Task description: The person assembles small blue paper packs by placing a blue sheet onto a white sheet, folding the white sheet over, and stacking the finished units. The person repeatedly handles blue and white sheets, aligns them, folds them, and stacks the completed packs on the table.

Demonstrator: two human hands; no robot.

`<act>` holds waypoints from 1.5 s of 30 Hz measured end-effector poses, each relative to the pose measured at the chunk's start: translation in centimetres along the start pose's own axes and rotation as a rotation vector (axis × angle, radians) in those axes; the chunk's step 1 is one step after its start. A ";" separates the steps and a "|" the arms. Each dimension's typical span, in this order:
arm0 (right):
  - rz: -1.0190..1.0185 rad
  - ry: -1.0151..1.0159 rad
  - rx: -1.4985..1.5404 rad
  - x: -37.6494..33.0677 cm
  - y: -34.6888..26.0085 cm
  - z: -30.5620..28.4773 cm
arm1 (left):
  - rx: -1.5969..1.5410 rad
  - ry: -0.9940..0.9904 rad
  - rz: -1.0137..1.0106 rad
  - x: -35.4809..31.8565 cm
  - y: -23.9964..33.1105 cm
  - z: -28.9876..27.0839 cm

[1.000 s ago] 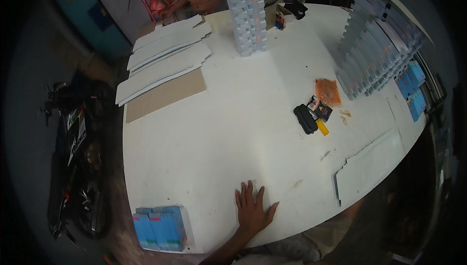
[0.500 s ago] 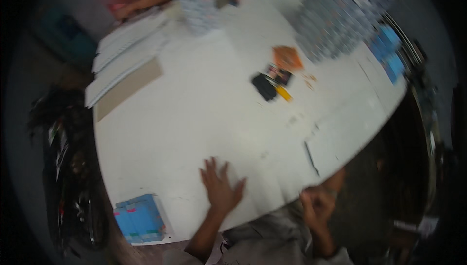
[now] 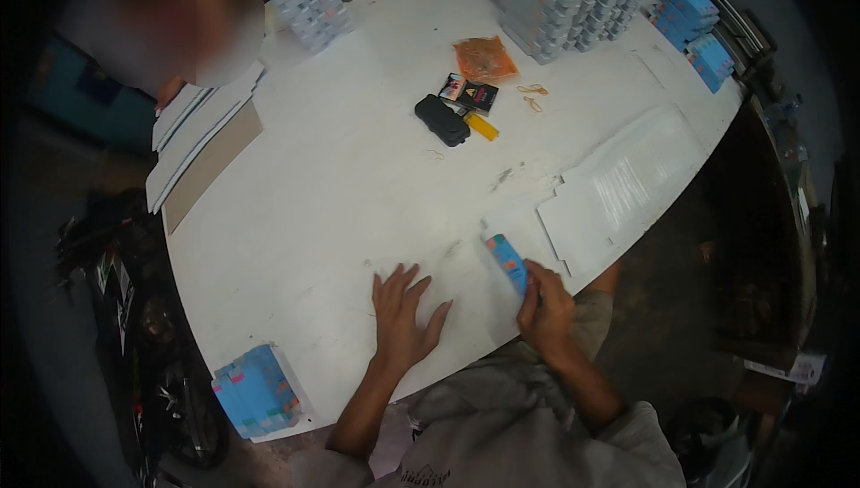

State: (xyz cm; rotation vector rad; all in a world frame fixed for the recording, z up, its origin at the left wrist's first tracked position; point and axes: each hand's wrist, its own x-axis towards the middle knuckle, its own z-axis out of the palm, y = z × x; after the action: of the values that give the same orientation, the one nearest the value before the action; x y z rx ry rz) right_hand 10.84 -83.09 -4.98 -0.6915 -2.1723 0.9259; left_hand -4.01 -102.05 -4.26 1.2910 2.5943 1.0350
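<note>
My left hand lies open on the white table, its fingers spread and holding nothing. In my right hand, near the table's front edge, is a small flat blue box with orange and green print, gripped at its near end. The far end of the box shows a white tip and points away to the left. To the right of it lies a flat white card sheet with notched edges. A pile of blue boxes sits at the table's near left corner.
Tall stacks of pale boxes stand at the back. An orange packet, a black case and a yellow lighter lie mid-table. White sheets line the left edge, beside another person. More blue boxes sit far right.
My right hand has come in from the table's edge over the tabletop, and the blue box now shows in it. My left hand stays open, almost in place. The view has shifted.
</note>
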 end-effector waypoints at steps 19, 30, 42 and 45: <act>0.149 -0.342 -0.172 2.9 -2.1 -0.2 | 0.055 -0.603 0.411 5.7 1.7 0.2; 0.412 -0.486 0.380 1.8 -2.8 0.6 | 0.233 -0.497 0.478 4.5 0.0 2.3; 0.470 -0.888 0.746 4.4 -0.3 0.2 | 0.094 -0.493 0.502 3.7 -0.8 2.6; 0.412 -1.010 0.683 5.2 0.3 -0.2 | 0.136 -0.497 0.530 3.7 -0.9 2.5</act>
State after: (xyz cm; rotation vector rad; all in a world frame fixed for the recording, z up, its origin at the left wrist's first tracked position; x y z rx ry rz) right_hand 7.72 -79.26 -3.19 -0.3327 -2.2269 2.4929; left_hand -6.21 -98.41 -5.91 2.0259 2.0214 0.4796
